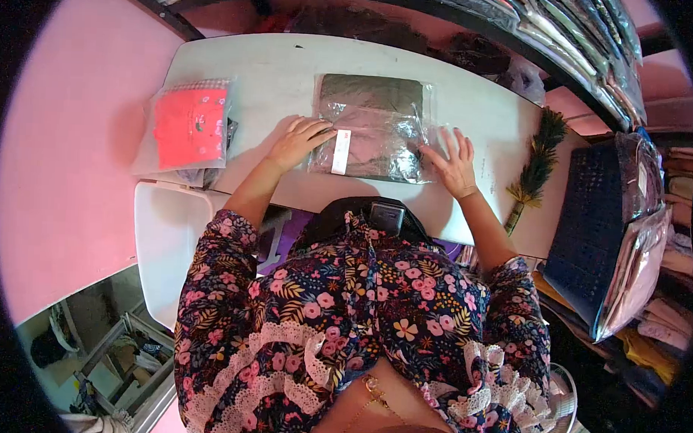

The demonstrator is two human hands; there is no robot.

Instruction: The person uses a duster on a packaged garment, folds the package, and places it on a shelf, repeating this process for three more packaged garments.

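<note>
Both hands press flat, each grip spread and pinching nothing, on the clear bag [373,114] at frame centre on the counter [275,65], long axis running upward: left hand [297,141] at its left edge, right hand [455,161] at its right, equally near.
</note>
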